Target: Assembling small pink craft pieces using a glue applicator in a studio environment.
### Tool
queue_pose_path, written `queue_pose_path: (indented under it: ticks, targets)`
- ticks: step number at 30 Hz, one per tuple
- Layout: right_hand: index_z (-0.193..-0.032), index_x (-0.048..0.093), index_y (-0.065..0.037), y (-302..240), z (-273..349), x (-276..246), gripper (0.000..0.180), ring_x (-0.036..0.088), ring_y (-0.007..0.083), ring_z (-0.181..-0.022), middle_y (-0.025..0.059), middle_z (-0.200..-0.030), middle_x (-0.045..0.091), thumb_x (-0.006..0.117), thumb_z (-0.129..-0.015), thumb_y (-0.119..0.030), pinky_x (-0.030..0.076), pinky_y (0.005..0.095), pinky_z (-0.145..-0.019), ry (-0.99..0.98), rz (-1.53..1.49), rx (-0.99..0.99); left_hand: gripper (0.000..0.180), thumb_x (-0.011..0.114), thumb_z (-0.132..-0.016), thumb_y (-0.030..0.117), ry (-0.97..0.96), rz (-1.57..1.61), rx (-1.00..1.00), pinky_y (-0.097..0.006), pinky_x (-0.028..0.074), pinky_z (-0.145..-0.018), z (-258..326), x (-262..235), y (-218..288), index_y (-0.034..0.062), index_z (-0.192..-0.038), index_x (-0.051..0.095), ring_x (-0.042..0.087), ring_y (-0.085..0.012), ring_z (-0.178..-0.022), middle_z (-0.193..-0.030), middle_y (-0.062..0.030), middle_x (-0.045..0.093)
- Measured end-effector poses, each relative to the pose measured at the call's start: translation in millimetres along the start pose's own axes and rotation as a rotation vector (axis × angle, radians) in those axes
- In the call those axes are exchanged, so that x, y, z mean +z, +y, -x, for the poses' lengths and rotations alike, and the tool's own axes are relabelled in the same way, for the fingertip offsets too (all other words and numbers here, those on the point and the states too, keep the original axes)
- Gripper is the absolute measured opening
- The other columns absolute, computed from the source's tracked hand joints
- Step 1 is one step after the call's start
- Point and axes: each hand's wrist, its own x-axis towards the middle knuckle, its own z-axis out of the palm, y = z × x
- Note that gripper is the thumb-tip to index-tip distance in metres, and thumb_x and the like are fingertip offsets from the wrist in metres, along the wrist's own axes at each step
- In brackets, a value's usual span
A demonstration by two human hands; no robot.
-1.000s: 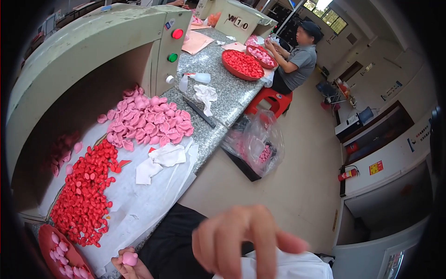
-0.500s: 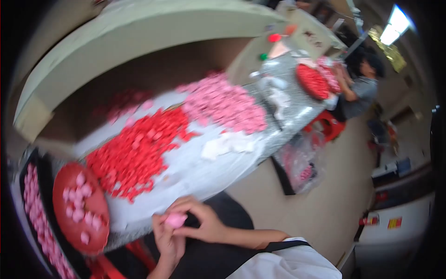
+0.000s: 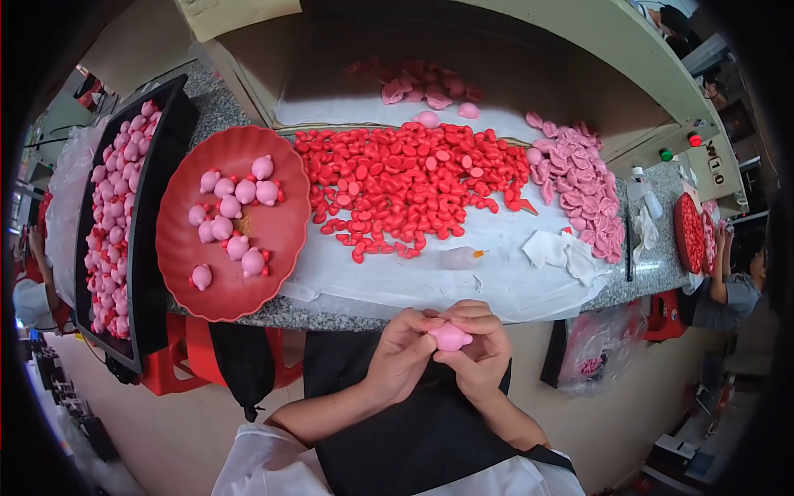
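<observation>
I held a small pink piece between both hands, just in front of the near edge of the counter and above my dark apron. My left hand had its fingers curled together against the left side of the piece, and my right hand had its fingers closed over the top and right of it, so both sets were clamped on the one soft lump (how hard they pressed I could not tell). Taking the round red tray as my landmark: it sat on the counter up and to the left of my hands, with about ten pink figures scattered on it. Left of the tray stood a long black tray packed with many more pink figures. Right of the tray, on a white sheet, lay a broad heap of small red pieces, and farther right again a heap of pink pieces. A few white rags lay near that pink heap. Far off to the right of the tray, another person sat at the counter's end beside a second red tray.
</observation>
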Motion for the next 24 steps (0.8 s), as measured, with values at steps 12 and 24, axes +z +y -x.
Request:
queue_pose_path:
  ticks: [12, 24]
  targets:
    - [-0.090, 0.048, 0.001, -12, -2, 9, 0.036, 0.048, 0.0181, -0.086, 0.0124, -0.095, 0.049, 0.063, -0.059, 0.005, 0.039, 0.0268, -0.073, 0.062, 0.039, 0.139, 0.022, 0.044, -0.082, 0.018, -0.009, 0.257, -0.113, -0.028, 0.033, -0.083, 0, 1, -4, 0.0104, -0.102, 0.040, 0.042, -0.0155, -0.096, -0.100, -0.0064, 0.044]
    - [-0.087, 0.049, 0.001, -16, -8, -7, 0.027, 0.045, 0.0229, -0.094, 0.0147, -0.094, 0.051, 0.058, -0.062, 0.007, 0.036, 0.0315, -0.078, -0.109, -0.280, 0.266, 0.032, 0.062, -0.067, 0.005, -0.200, -0.617, 0.124, -0.031, 0.037, -0.079, -3, -10, 25, 0.0015, -0.097, 0.049, 0.047, -0.0189, -0.093, -0.098, -0.0108, 0.049]
